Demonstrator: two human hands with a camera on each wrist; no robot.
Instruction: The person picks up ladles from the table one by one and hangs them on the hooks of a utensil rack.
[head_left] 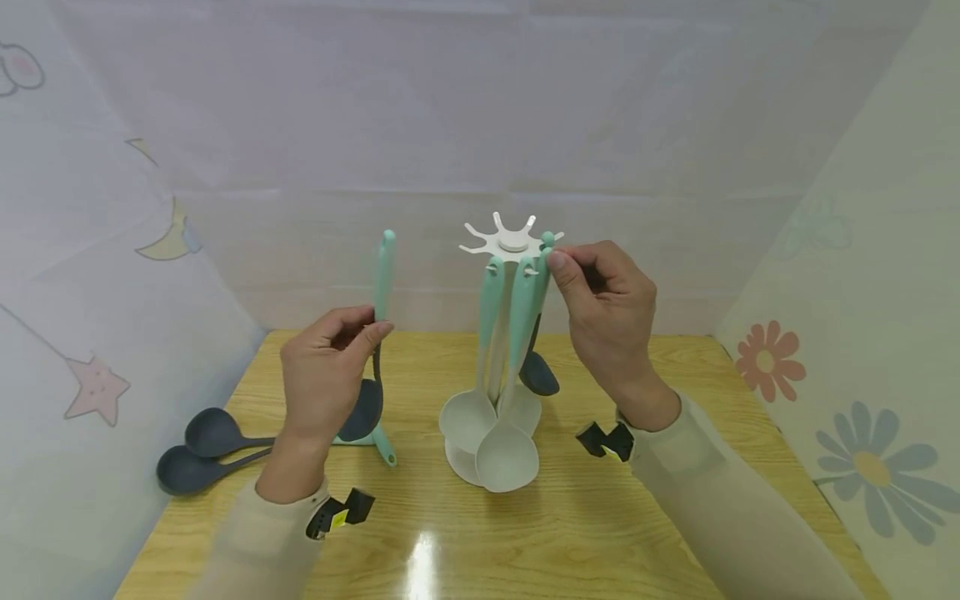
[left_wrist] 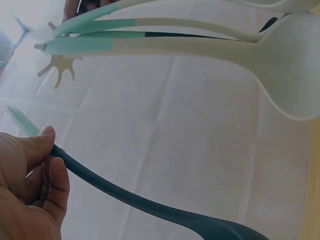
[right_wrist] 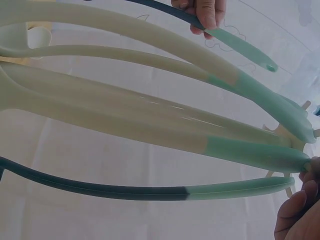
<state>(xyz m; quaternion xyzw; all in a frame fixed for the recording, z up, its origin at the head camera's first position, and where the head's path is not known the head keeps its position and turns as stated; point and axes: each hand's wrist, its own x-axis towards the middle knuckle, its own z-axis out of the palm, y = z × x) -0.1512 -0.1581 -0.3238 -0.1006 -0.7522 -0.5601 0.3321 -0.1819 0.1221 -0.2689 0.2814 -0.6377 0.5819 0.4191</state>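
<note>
My left hand (head_left: 324, 367) pinches a dark ladle (left_wrist: 125, 197) where its mint handle meets the dark shaft. The ladle is upright, bowl down, left of the white utensil rack (head_left: 513, 242). My right hand (head_left: 611, 304) is at the rack's right side. Its thumb and fingertips pinch the top end of a pale ladle's mint handle (right_wrist: 255, 152). Two more pale ladles hang at the front of the rack, their bowls (head_left: 507, 457) low near the table. Another dark ladle (right_wrist: 150, 192) hangs beside the pinched handle.
Two dark ladles (head_left: 213, 432) lie on the wooden table (head_left: 600, 525) at the left, partly behind my left forearm. A mint handle (head_left: 385, 447) lies near them. Patterned cloth walls (head_left: 847, 333) enclose the table at the back and sides.
</note>
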